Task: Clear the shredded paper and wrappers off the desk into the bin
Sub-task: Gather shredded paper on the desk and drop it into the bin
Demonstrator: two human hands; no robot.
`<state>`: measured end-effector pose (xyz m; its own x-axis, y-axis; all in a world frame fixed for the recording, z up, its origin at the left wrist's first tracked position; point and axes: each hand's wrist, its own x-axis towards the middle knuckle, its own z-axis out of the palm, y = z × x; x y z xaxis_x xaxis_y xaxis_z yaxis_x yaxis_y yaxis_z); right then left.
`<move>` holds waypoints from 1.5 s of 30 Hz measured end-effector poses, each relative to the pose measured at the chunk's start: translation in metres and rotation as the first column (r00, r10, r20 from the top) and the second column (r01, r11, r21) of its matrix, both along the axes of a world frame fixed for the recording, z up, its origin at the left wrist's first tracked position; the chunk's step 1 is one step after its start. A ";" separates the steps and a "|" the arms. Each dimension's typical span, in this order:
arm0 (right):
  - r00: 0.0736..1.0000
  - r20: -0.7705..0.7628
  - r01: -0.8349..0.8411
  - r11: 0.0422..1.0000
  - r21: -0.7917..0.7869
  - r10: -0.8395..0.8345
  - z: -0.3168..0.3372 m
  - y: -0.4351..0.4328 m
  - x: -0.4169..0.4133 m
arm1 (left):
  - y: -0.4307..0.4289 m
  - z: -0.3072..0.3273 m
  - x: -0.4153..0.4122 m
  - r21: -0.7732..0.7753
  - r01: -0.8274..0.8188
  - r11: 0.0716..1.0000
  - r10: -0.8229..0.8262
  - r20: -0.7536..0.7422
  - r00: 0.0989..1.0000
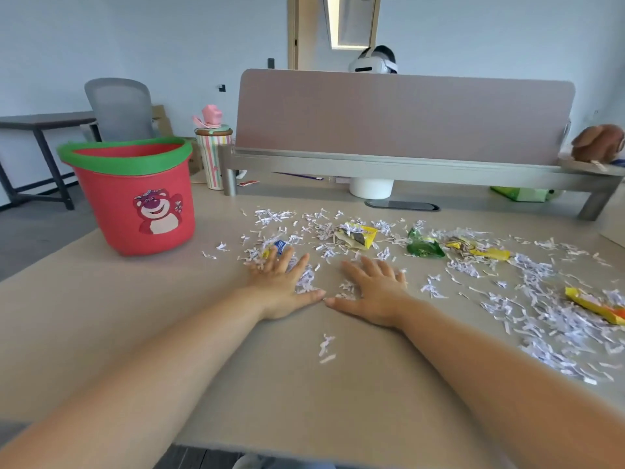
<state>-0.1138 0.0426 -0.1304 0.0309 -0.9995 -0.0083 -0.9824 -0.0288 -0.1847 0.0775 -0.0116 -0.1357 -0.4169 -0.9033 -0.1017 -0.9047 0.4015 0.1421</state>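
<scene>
White shredded paper (548,319) is scattered over the middle and right of the beige desk (169,319), thickest at the right. Among it lie a yellow wrapper (358,235), a green wrapper (424,246), a long yellow wrapper (480,252), a yellow-orange wrapper (597,304) at the right edge and a small blue-and-yellow wrapper (277,247). My left hand (282,287) lies flat with spread fingers on shreds, its fingertips next to the blue wrapper. My right hand (375,292) lies flat beside it, thumbs almost touching. The red bin (135,194) with a green rim stands upright at the desk's left.
A pink-grey divider panel (402,113) on a metal shelf closes the back of the desk. A striped tumbler (213,157) stands behind the bin, a white cup (371,188) under the shelf, a brown plush toy (598,142) at the far right. A grey chair (118,110) stands beyond.
</scene>
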 end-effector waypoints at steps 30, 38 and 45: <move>0.871 0.450 -0.016 0.927 -0.374 0.197 0.060 -0.062 0.042 | -0.011 0.064 0.039 -0.312 -0.120 0.943 -0.028 -0.433 0.901; 0.632 0.591 -0.057 0.791 -0.609 0.501 0.155 -0.119 0.139 | -0.043 0.168 0.120 -0.651 -0.306 0.695 -0.113 -0.519 0.847; 0.560 0.601 -0.098 0.766 -0.635 0.570 0.161 -0.161 0.192 | -0.111 0.186 0.187 -0.488 -0.436 0.756 0.241 -0.412 0.879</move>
